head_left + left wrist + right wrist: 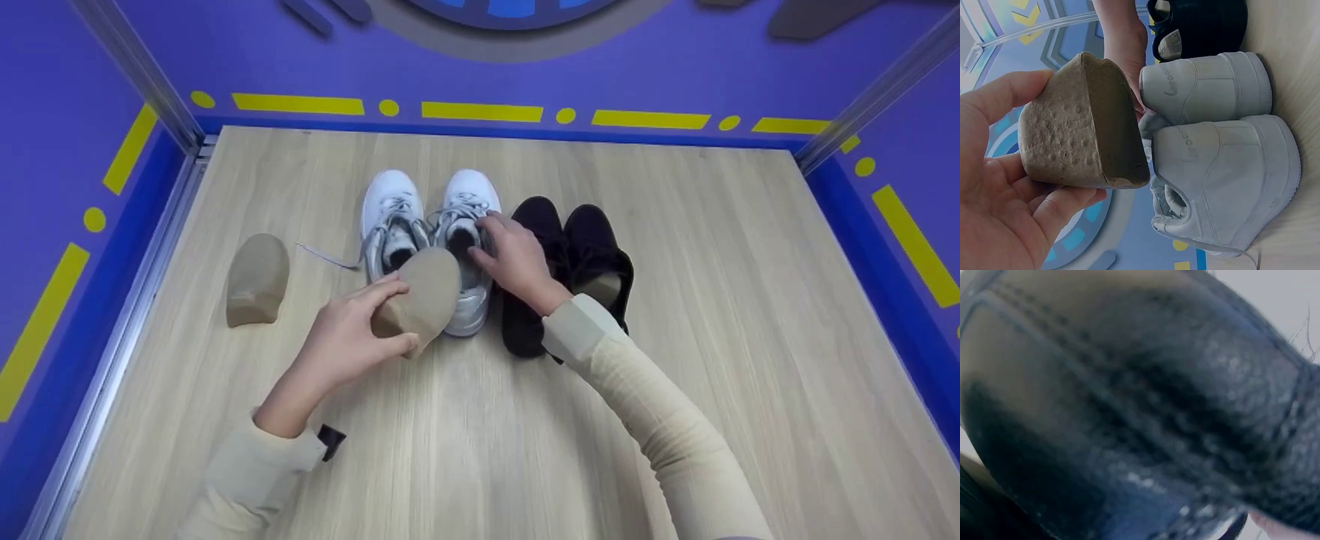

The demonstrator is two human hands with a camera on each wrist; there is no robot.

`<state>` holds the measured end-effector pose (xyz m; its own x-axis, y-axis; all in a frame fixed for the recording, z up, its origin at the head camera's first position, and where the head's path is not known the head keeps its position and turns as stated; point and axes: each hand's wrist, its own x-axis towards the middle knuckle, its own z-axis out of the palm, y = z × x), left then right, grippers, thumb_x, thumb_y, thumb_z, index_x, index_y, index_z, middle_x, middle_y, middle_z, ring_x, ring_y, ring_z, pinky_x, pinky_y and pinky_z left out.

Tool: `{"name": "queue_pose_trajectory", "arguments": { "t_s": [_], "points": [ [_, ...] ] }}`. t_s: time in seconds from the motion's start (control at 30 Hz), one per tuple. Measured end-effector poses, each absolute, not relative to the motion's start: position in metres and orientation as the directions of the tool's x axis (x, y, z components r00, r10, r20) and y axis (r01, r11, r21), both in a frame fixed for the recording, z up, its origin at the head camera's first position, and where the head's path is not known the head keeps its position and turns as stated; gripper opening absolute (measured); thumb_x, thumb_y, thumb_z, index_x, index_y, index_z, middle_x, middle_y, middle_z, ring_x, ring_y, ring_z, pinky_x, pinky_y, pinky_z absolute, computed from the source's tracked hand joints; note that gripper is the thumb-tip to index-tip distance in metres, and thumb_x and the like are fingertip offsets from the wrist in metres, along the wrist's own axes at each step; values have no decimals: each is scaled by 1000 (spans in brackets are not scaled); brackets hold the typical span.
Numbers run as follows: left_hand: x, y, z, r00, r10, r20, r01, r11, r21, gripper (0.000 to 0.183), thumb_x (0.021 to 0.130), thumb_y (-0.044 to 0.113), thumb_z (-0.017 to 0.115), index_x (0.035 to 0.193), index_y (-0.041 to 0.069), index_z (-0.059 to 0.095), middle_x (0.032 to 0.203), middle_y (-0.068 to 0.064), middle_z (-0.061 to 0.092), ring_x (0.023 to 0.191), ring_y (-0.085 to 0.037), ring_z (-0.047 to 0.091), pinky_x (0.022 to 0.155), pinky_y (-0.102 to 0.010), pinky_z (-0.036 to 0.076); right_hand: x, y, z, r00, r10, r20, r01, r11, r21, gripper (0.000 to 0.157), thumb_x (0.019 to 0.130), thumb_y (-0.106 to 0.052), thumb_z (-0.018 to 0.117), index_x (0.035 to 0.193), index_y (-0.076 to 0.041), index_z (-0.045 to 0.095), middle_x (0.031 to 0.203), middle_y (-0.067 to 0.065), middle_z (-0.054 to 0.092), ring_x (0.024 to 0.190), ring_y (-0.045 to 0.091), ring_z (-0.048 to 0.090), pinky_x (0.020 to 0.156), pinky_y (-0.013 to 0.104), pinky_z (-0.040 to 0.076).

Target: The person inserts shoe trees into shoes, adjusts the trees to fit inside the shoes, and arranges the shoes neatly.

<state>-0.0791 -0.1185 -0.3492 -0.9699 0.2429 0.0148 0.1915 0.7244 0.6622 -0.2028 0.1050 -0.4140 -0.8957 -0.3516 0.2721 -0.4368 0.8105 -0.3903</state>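
My left hand (345,330) grips a tan moulded-pulp shoe insert (427,292), held above the heels of a pair of white sneakers. In the left wrist view, thumb and fingers are around the insert (1067,124), its hollow side facing the shoes. The left white sneaker (390,199) stands with loose laces. At the right white sneaker (469,315), my right hand (521,259) holds the side of the opening, thumb at the inside edge and fingers near the laces. Dark leather of a black shoe (1145,405) fills most of the right wrist view.
A second tan insert (257,281) lies on the wooden table (712,300) at the left. A pair of black shoes (536,217) stands right of the sneakers, under my right wrist. A loose white lace (326,257) trails leftward. Purple panels (480,82) border the table.
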Motion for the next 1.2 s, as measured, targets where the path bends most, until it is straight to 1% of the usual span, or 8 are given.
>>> {"name": "queue_pose_trajectory", "arguments": {
  "t_s": [0.13, 0.27, 0.4, 0.53, 0.8, 0.93, 1.03, 1.2],
  "points": [
    [-79, -116, -349, -969, 248, 3, 186, 721, 667, 57, 67, 32, 70, 119, 13, 55, 132, -1, 47, 122, -24, 43, 98, -43, 35, -205, 104, -417, -892, -357, 277, -439, 832, -340, 36, 78, -27, 63, 108, -8, 55, 117, 10, 56, 100, 29, 56, 83, 41, 45],
    [-79, -115, -350, -968, 249, 2, 188, 725, 663, 57, 67, 31, 70, 119, 14, 54, 133, -2, 46, 122, -26, 43, 97, -44, 35, -206, 104, -422, -890, -366, 272, -439, 849, -293, 42, 77, -26, 65, 112, -9, 51, 116, 10, 56, 98, 29, 57, 80, 43, 45],
    [-80, -114, -351, -969, 249, 7, 190, 722, 665, 56, 67, 29, 71, 118, 14, 55, 133, -2, 46, 121, -26, 43, 96, -44, 36, -206, 103, -427, -898, -358, 258, -423, 863, -277, 48, 76, -25, 66, 116, -9, 47, 114, 10, 57, 96, 29, 57, 78, 43, 45],
    [-80, -113, -351, -968, 251, 6, 190, 717, 670, 56, 67, 29, 71, 118, 13, 55, 133, -3, 46, 121, -26, 43, 96, -44, 36, -207, 102, -428, -912, -334, 238, -394, 874, -285, 50, 76, -25, 66, 119, -11, 45, 114, 10, 57, 91, 31, 59, 75, 44, 47],
    [-82, -110, -348, -965, 261, 6, 196, 709, 678, 57, 67, 30, 71, 119, 14, 55, 133, -2, 46, 122, -26, 43, 98, -44, 35, -209, 103, -425, -919, -341, 198, -387, 878, -283, 46, 80, -25, 61, 121, -12, 44, 113, 9, 58, 85, 32, 61, 67, 45, 48],
    [-85, -106, -348, -962, 272, 2, 201, 704, 681, 57, 67, 31, 71, 118, 13, 55, 133, -2, 46, 122, -25, 42, 98, -43, 34, -210, 105, -422, -916, -359, 180, -398, 872, -285, 42, 82, -24, 59, 121, -14, 45, 108, 10, 60, 81, 34, 61, 63, 47, 47],
    [-87, -103, -349, -961, 277, -17, 191, 703, 685, 57, 67, 32, 71, 119, 14, 55, 133, -1, 46, 123, -23, 41, 99, -41, 34, -211, 106, -420, -912, -373, 170, -408, 865, -291, 39, 84, -23, 56, 120, -15, 46, 102, 11, 62, 79, 34, 60, 62, 47, 47],
    [-91, -99, -350, -959, 282, -19, 191, 697, 692, 57, 67, 31, 71, 118, 14, 55, 132, -2, 48, 123, -22, 42, 99, -39, 35, -211, 107, -419, -907, -388, 161, -420, 858, -297, 38, 84, -22, 56, 121, -18, 48, 105, 9, 62, 81, 33, 61, 64, 48, 47]
  ]
}}
